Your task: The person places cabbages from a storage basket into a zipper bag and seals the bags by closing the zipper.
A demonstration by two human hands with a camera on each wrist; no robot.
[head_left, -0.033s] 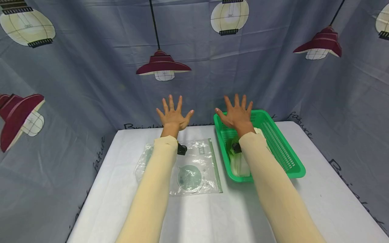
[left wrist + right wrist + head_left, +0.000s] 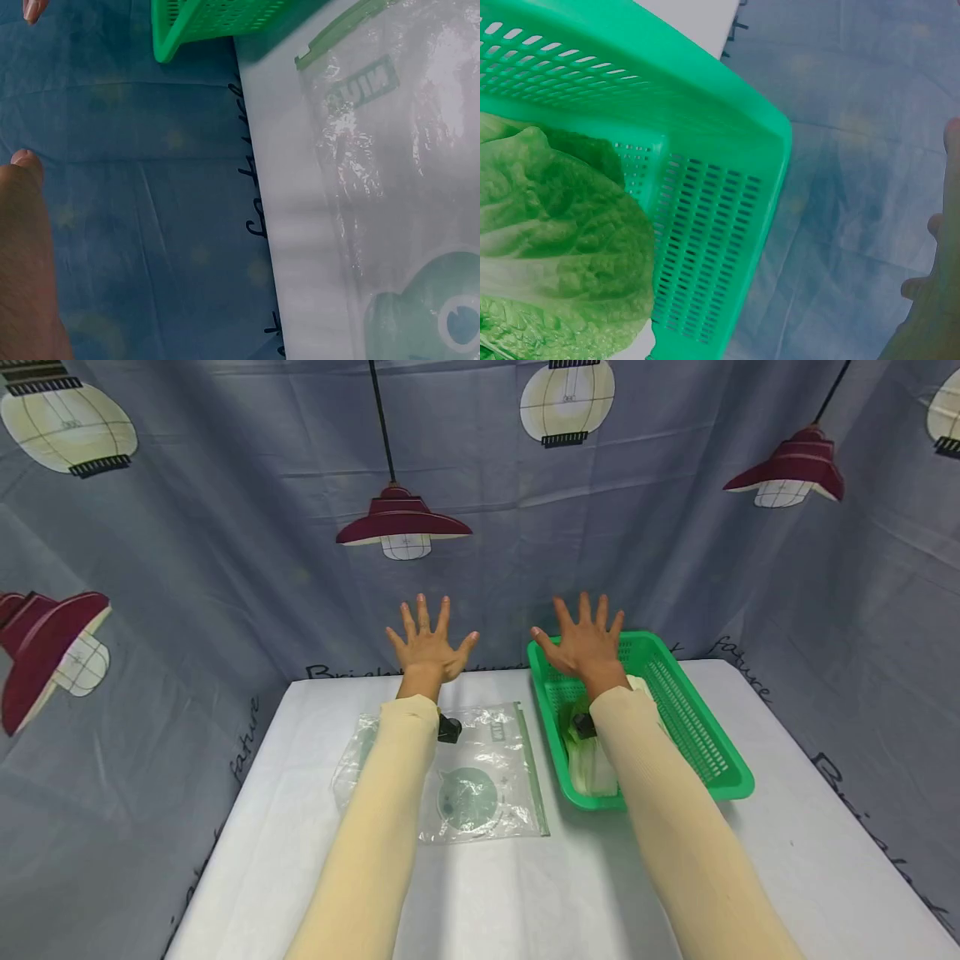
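Observation:
My left hand (image 2: 430,652) is held out with straight, spread fingers beyond the far table edge, past a clear plastic zip bag (image 2: 491,785). That bag lies flat, with a green strip along its right side and a green round print. To the right, my right hand (image 2: 588,647) is spread likewise over the far end of a green slotted basket (image 2: 701,735). Inside the basket lies a napa cabbage (image 2: 562,247), pale at the rib and green at the leaf; my right forearm partly covers it in the head view. Both hands hold nothing.
A white-covered table (image 2: 247,877) bears the bag and basket. Grey-blue cloth (image 2: 480,585) printed with lamps and lettering hangs behind it and on both sides. Each wrist carries a small black device, such as the one on the left wrist (image 2: 449,729).

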